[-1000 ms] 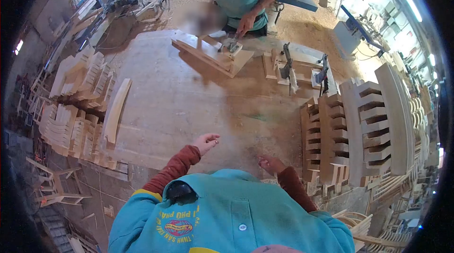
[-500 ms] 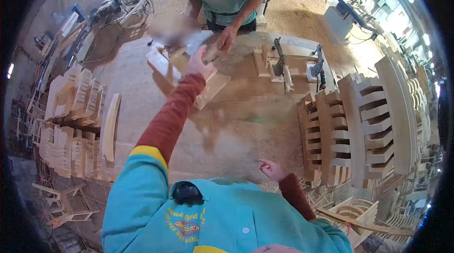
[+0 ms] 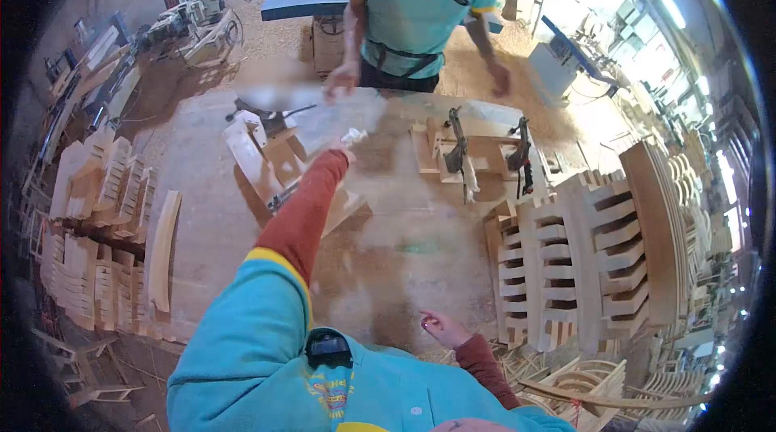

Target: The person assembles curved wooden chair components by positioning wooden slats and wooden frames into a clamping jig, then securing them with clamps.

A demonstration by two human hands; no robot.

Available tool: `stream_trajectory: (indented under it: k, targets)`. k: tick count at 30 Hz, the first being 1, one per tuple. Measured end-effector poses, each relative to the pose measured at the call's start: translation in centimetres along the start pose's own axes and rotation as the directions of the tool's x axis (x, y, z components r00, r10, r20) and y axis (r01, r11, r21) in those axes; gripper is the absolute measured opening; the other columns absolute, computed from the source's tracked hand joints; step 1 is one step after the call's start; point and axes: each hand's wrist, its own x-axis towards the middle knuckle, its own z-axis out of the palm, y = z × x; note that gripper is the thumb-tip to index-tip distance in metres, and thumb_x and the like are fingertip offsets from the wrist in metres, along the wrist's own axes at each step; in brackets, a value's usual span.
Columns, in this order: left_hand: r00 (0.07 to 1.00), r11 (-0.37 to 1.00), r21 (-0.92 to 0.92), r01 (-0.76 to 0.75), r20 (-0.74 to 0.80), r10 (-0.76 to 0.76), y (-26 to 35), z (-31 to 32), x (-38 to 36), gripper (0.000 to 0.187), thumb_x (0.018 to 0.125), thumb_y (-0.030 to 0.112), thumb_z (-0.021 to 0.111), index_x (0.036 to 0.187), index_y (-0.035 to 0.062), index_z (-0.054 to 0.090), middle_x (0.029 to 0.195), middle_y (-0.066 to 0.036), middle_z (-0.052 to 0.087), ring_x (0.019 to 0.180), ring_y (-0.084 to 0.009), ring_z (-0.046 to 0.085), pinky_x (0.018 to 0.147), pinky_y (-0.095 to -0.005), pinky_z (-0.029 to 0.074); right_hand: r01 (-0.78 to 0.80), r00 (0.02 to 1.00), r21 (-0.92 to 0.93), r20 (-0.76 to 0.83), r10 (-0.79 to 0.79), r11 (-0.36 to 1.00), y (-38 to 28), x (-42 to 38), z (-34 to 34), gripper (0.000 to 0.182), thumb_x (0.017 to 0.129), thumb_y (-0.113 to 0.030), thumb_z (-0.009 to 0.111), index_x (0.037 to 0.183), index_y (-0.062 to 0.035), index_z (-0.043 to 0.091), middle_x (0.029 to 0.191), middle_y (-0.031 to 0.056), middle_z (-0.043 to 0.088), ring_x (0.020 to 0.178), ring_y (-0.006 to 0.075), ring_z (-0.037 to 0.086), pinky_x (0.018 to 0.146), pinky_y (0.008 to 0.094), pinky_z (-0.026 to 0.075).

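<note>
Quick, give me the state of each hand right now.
Left hand: stretched far across the workbench, gripping a small pale object; what it is cannot be told.
Right hand: empty, fingers loosely open, near the bench edge.

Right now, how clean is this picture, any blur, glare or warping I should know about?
Head view: strong fisheye warp, black corners, the workbench edges bowed. The left hand stretched across the bench is smeared by motion, and a blurred patch sits beyond it. Ceiling lights blow out at upper right, washing out the stacked wooden parts there. The right hand near the bench edge is sharper.
</note>
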Motion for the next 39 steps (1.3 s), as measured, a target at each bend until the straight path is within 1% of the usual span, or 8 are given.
stream_trajectory:
  k: [9, 15, 18, 23, 29, 33, 37, 39]
  targets:
    - [0.996, 0.961, -0.261, -0.094, -0.027, 0.090, 0.9, -6.1, -30.7, 0.028, 0.062, 0.021, 0.071, 0.090, 0.0153, 0.066, 0.089, -0.014, 0.064, 0.089, -0.0281, 0.061, 0.074, -0.0355, 0.047, 0.365, 0.892, 0.302, -0.386, -0.237, 0.881, -6.1, 5.1, -3.7, 0.057, 0.081, -0.003, 0.060, 0.133, -0.0055, 0.037, 0.091, 0.0076, 0.058, 0.073, 0.0113, 0.055, 0.069, 0.0239, 0.047]
    - [0.807, 0.801, -0.178, -0.571, -0.304, 0.507, -1.0, -7.7, -45.7, 0.018, 0.059, 0.012, 0.068, 0.076, 0.0103, 0.062, 0.073, -0.005, 0.064, 0.078, -0.0287, 0.057, 0.072, -0.0364, 0.042, 0.649, 0.692, 0.141, -0.517, -0.503, 0.748, -13.6, 10.4, -0.5, 0.077, 0.072, -0.007, 0.071, 0.137, -0.0073, 0.029, 0.119, 0.0084, 0.047, 0.104, 0.0135, 0.045, 0.087, 0.0320, 0.042]
    - [0.708, 0.730, -0.039, -0.682, -0.283, 0.647, -3.0, -9.6, -50.9, 0.018, 0.069, 0.019, 0.070, 0.078, 0.0080, 0.060, 0.078, -0.008, 0.062, 0.074, -0.0260, 0.056, 0.074, -0.0374, 0.041, 0.813, 0.570, 0.134, -0.384, -0.726, 0.567, -15.8, 12.0, 2.6, 0.045, 0.077, -0.011, 0.069, 0.117, -0.0031, 0.049, 0.108, 0.0075, 0.053, 0.091, 0.0125, 0.051, 0.080, 0.0289, 0.045]
    - [0.664, 0.870, 0.158, -0.467, -0.587, 0.463, -5.9, -11.1, -53.9, 0.023, 0.067, 0.020, 0.075, 0.084, 0.0115, 0.063, 0.087, -0.005, 0.064, 0.086, -0.0235, 0.056, 0.083, -0.0357, 0.039, 0.608, 0.793, 0.279, -0.253, -0.554, 0.743, -18.1, 10.7, 3.9, 0.042, 0.091, -0.031, 0.051, 0.058, -0.0045, 0.052, 0.062, 0.0005, 0.052, 0.058, 0.0080, 0.046, 0.054, 0.0220, 0.036]
    - [0.650, 0.950, 0.209, -0.231, -0.693, 0.311, -7.8, -14.5, -53.6, 0.028, 0.070, 0.012, 0.073, 0.095, 0.0086, 0.062, 0.096, -0.004, 0.062, 0.089, -0.0223, 0.055, 0.084, -0.0337, 0.041, 0.725, 0.655, -0.015, -0.295, -0.696, 0.689, -14.1, 5.1, 6.7, 0.045, 0.091, -0.027, 0.052, 0.053, -0.0030, 0.052, 0.050, 0.0009, 0.046, 0.049, 0.0090, 0.042, 0.048, 0.0271, 0.034]
    - [0.903, 0.755, -0.634, -0.167, -0.406, -0.141, -8.4, -13.6, -53.7, 0.028, 0.083, 0.030, 0.065, 0.099, 0.0074, 0.062, 0.094, -0.003, 0.062, 0.093, -0.0127, 0.055, 0.080, -0.0273, 0.043, 0.760, 0.587, -0.175, -0.228, -0.777, 0.626, -12.3, -1.2, 9.0, 0.032, 0.086, -0.016, 0.058, 0.058, -0.0013, 0.056, 0.051, 0.0084, 0.049, 0.048, 0.0162, 0.047, 0.050, 0.0309, 0.038]
    - [0.878, 0.539, -0.794, -0.282, -0.440, -0.190, -12.1, -15.0, -50.1, 0.023, 0.088, 0.023, 0.058, 0.103, 0.0062, 0.061, 0.095, -0.003, 0.062, 0.086, -0.0105, 0.056, 0.073, -0.0258, 0.046, 0.724, 0.645, -0.202, -0.140, -0.751, 0.659, -11.6, -4.7, 10.0, 0.032, 0.085, -0.017, 0.059, 0.056, -0.0026, 0.055, 0.051, 0.0119, 0.050, 0.046, 0.0242, 0.049, 0.048, 0.0331, 0.039]
    - [0.888, 0.705, -0.687, -0.176, -0.421, -0.187, -14.7, -15.7, -46.9, 0.023, 0.086, 0.023, 0.059, 0.102, 0.0072, 0.062, 0.095, -0.003, 0.063, 0.085, -0.0122, 0.057, 0.074, -0.0277, 0.046, 0.764, 0.594, -0.221, -0.124, -0.795, 0.606, -12.1, -5.3, 9.9, 0.038, 0.085, -0.021, 0.058, 0.051, -0.0045, 0.052, 0.049, 0.0126, 0.049, 0.044, 0.0269, 0.049, 0.046, 0.0354, 0.039]
